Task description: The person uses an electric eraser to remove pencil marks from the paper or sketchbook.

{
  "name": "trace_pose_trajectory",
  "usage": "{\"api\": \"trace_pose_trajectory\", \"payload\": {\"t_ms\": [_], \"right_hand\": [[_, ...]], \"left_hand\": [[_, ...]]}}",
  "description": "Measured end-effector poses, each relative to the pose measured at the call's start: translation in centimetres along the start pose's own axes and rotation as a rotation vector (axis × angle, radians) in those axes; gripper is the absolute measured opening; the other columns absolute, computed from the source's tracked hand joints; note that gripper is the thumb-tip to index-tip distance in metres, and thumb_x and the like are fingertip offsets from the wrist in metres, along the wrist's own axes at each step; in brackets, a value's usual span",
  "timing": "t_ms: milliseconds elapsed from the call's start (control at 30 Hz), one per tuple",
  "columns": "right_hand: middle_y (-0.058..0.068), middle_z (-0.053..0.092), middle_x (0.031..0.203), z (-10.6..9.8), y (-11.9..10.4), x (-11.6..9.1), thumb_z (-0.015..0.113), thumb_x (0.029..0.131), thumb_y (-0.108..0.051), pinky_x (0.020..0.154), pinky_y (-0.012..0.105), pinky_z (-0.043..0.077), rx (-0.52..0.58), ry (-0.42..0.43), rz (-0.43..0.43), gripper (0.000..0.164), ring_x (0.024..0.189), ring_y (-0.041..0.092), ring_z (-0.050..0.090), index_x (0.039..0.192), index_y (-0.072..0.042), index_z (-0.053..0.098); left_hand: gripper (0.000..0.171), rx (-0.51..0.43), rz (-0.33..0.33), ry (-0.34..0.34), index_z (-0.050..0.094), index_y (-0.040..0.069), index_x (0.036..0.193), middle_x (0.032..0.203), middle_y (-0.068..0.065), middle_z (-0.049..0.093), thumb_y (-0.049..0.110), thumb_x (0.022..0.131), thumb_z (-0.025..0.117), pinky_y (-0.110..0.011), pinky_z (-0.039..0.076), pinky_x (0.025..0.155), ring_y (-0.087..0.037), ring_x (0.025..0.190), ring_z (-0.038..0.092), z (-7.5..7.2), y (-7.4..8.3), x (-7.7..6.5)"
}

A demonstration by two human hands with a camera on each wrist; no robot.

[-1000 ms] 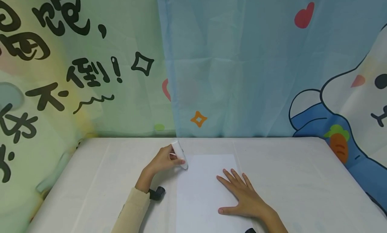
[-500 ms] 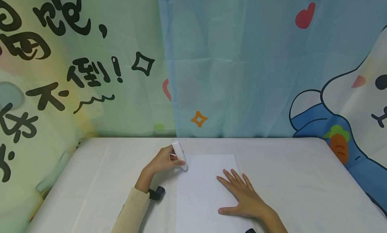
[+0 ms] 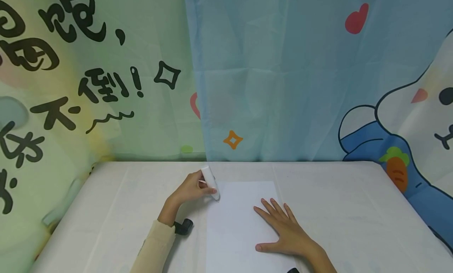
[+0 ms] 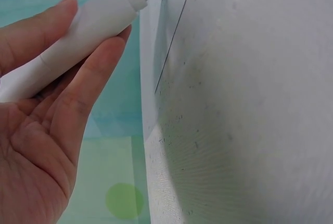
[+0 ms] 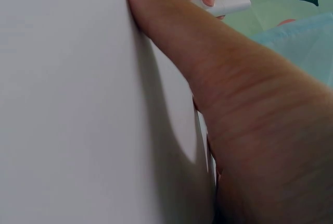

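Note:
My left hand (image 3: 191, 189) pinches a thick white pen-shaped electric eraser (image 3: 209, 178) between thumb and fingers. The eraser is tilted, its lower end at the upper left corner of a white paper sheet (image 3: 231, 222). Up close in the left wrist view, the eraser (image 4: 101, 21) has a metal collar and a pale tip near the sheet's edge; contact cannot be told. Spread over the right part of the sheet, my right hand (image 3: 284, 231) rests with straight fingers and holds nothing. Its thumb (image 5: 177, 21) touches the paper in the right wrist view.
A white cloth (image 3: 336, 210) covers the table around the sheet. Small dark specks (image 4: 182, 125) dot the white surface by the left hand. Behind the table hangs a printed curtain (image 3: 269, 88). A black wrist camera (image 3: 184, 226) sits at the left wrist.

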State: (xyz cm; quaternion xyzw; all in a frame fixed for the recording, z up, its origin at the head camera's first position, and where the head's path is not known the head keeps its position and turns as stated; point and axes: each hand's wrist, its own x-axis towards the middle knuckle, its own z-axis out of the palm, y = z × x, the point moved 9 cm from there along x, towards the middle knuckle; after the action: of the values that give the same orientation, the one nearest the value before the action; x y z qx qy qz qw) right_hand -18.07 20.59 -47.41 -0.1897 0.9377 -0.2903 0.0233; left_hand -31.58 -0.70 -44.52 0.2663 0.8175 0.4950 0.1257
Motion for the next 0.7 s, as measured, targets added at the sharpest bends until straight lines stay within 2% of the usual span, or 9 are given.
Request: {"api": "trace_pose_trajectory", "payload": {"t_ms": [200, 467, 700], "right_hand": [[0.013, 0.03, 0.158, -0.04, 0.01, 0.0, 0.072, 0.072, -0.066, 0.117, 0.035, -0.014, -0.016, 0.01, -0.016, 0.094, 0.148, 0.034, 0.015, 0.149, -0.022, 0.041], [0.013, 0.03, 0.158, -0.09, -0.03, -0.02, 0.072, 0.072, -0.066, 0.118, 0.04, -0.012, -0.012, 0.01, -0.015, 0.094, 0.148, 0.034, 0.014, 0.149, -0.022, 0.04], [0.013, 0.03, 0.158, -0.01, 0.04, 0.05, 0.072, 0.072, -0.066, 0.118, 0.039, -0.013, -0.015, 0.008, -0.008, 0.094, 0.148, 0.033, 0.014, 0.149, -0.022, 0.041]], "left_hand": [[0.035, -0.002, 0.003, -0.012, 0.055, -0.006, 0.11, 0.104, -0.021, 0.066, 0.005, 0.085, 0.075, -0.025, 0.055, 0.072, -0.033, 0.093, 0.07, 0.02, -0.01, 0.03], [0.035, -0.008, 0.001, -0.026, 0.055, -0.006, 0.111, 0.103, -0.02, 0.066, 0.005, 0.085, 0.075, -0.025, 0.055, 0.071, -0.032, 0.093, 0.07, 0.03, 0.1, -0.04], [0.033, -0.018, 0.014, 0.009, 0.054, -0.006, 0.109, 0.104, -0.02, 0.065, 0.004, 0.085, 0.075, -0.027, 0.055, 0.075, -0.033, 0.094, 0.07, -0.26, -0.11, -0.01]]}}
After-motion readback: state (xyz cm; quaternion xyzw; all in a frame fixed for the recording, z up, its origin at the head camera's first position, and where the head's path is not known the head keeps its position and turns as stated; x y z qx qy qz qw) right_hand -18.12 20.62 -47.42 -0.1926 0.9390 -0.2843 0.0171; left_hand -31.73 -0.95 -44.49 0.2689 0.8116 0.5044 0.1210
